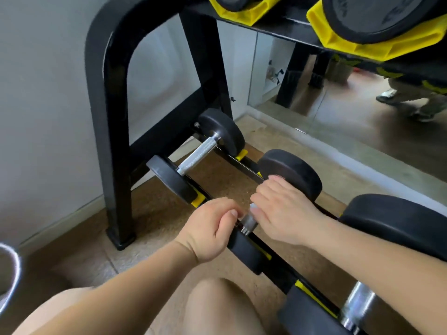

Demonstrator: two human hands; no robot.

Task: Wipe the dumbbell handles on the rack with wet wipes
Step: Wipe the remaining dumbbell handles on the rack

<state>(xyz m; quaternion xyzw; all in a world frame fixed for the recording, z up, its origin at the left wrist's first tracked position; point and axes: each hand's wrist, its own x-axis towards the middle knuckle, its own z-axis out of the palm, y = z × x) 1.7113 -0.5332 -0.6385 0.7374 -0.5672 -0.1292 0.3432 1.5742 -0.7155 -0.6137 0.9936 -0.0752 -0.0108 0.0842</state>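
On the lowest tier of the black rack [115,146] lie three dumbbells. The far one shows a bare chrome knurled handle [198,154]. My right hand [284,213] grips the handle of the middle dumbbell [294,174], fingers curled over it. A pale patch at my fingertips [254,207] may be a wet wipe. Only the handle's chrome collar [248,223] shows between my hands. My left hand [211,228] is curled in a loose fist against that collar, above the near black head [244,250]. What it holds is hidden.
The third dumbbell [396,222] lies to the right with its chrome handle [358,303] near my forearm. Overhead, yellow cradles [362,45] carry large weights. A mirror [362,112] stands behind the rack, a wall to the left. A metal rim [11,269] sits at the left edge.
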